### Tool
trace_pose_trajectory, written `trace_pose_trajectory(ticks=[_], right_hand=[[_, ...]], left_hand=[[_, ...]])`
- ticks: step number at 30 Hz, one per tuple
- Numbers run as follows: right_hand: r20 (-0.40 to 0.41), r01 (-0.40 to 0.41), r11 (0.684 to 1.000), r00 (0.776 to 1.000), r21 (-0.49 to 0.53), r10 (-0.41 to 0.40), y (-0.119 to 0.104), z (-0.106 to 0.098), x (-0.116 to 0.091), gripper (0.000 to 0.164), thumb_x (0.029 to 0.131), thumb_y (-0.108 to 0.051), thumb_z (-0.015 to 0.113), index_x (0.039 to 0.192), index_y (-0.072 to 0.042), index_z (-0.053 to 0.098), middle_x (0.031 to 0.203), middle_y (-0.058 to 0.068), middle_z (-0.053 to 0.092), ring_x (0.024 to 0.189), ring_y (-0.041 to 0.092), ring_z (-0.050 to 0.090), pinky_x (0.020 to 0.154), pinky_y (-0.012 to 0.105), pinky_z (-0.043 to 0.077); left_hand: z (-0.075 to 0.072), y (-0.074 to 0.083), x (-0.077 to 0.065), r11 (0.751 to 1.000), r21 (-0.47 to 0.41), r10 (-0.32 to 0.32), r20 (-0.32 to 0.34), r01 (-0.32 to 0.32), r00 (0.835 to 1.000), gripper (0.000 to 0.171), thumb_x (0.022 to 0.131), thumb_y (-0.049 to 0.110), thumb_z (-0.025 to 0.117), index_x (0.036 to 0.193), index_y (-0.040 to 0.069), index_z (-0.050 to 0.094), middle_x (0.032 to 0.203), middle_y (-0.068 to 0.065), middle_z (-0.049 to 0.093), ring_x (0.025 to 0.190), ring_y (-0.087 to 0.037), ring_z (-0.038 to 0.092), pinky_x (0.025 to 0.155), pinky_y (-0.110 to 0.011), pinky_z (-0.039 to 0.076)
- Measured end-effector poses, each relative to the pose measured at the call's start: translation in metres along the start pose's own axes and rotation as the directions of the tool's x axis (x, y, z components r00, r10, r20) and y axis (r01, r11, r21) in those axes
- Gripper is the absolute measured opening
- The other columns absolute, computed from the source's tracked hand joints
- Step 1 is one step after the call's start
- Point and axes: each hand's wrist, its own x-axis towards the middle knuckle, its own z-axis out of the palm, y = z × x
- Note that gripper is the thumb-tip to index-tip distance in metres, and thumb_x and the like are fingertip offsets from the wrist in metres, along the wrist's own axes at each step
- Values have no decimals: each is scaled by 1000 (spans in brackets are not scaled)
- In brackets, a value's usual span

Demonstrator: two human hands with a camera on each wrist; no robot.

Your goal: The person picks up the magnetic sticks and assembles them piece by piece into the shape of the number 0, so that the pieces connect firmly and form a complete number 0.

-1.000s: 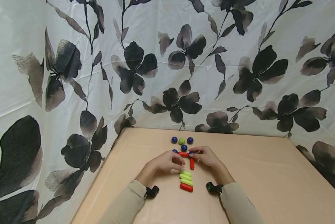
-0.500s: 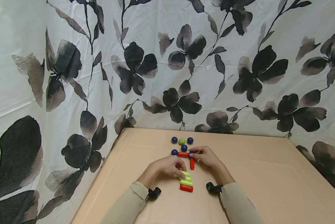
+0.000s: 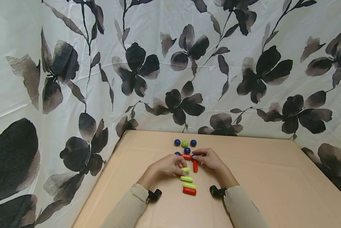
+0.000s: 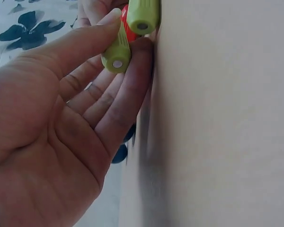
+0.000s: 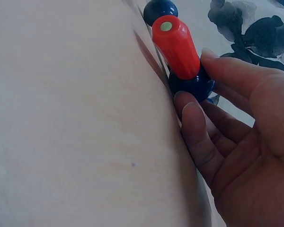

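Note:
Between thumb and fingers my left hand point(image 3: 166, 166) pinches a yellow-green magnetic rod point(image 4: 116, 56), a metal tip showing at its end. A second yellow-green rod point(image 3: 186, 179) lies just nearer to me. Closer still, another yellow-green rod point(image 3: 189, 186) sits against a red rod point(image 3: 189, 191). My right hand point(image 3: 211, 158) pinches a dark blue ball point(image 5: 193, 86). A red rod point(image 5: 177, 49) adjoins that ball and points toward me. Another red rod point(image 3: 186, 156) runs leftward from it to a blue ball point(image 3: 177, 153), partly hidden behind my left hand.
Beyond the rods, a blue ball point(image 3: 187, 150) lies close to the sideways red rod. Farther back are a green ball point(image 3: 184, 143) and several more blue balls. The tan table point(image 3: 258, 177) ends at a flowered cloth point(image 3: 216, 79).
My left hand reached down to the yellow-green rods, then moved back away from me with one. Another rod has separated from the row. My right hand stays at the blue ball.

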Motion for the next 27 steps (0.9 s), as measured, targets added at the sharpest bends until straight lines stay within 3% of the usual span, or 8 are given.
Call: trace_pose_trajectory(ticks=[4, 7, 9, 14, 20, 27], right_hand=[[4, -2, 1000, 1000, 6, 2, 0, -1, 1, 33, 98, -18, 74, 126, 1, 72, 97, 8, 72, 67, 17, 56, 56, 24, 52], [5, -4, 1000, 1000, 7, 4, 0, 0, 1, 33, 98, -17, 74, 126, 1, 72, 97, 8, 72, 67, 17, 56, 56, 23, 52], [4, -6, 1000, 1000, 4, 6, 0, 0, 1, 33, 98, -17, 74, 125, 0, 73, 98, 8, 72, 68, 17, 56, 57, 24, 52], [4, -7, 1000, 1000, -7, 7, -1, 0, -1, 32, 98, -17, 74, 125, -1, 73, 101, 10, 73, 71, 20, 56, 57, 24, 53], [1, -10, 1000, 1000, -16, 10, -2, 0, -1, 32, 98, -17, 73, 125, -1, 73, 103, 12, 73, 73, 21, 57, 58, 25, 53], [1, -10, 1000, 1000, -17, 10, -2, 1, -2, 32, 99, -18, 73, 126, -1, 73, 102, 12, 73, 73, 22, 57, 58, 25, 53]], left_hand=[[-3, -1, -2, 988, -156, -5, 12, 7, 1000, 28, 90, 10, 81, 112, 12, 63, 92, -8, 73, 77, -17, 70, 69, -32, 61], [-4, -2, -2, 961, -277, 14, 47, 0, 999, 21, 97, 3, 70, 115, 3, 59, 95, -21, 74, 78, -24, 73, 74, -39, 64], [-5, -4, -2, 954, -301, 23, 66, -2, 998, 15, 101, 3, 64, 115, 0, 63, 100, -25, 74, 80, -25, 73, 77, -41, 64], [-7, -8, -2, 964, -264, 24, 59, -7, 998, 23, 103, 9, 64, 122, 0, 72, 101, -22, 75, 83, -24, 74, 81, -39, 64], [-9, -15, -3, 991, -134, 13, 9, -11, 1000, 30, 97, 24, 75, 123, 9, 74, 84, -11, 75, 72, -20, 71, 71, -34, 62], [-13, -17, -5, 998, -61, 4, -41, -6, 999, 29, 98, 26, 75, 122, 10, 74, 83, -9, 73, 70, -18, 67, 67, -32, 58]])
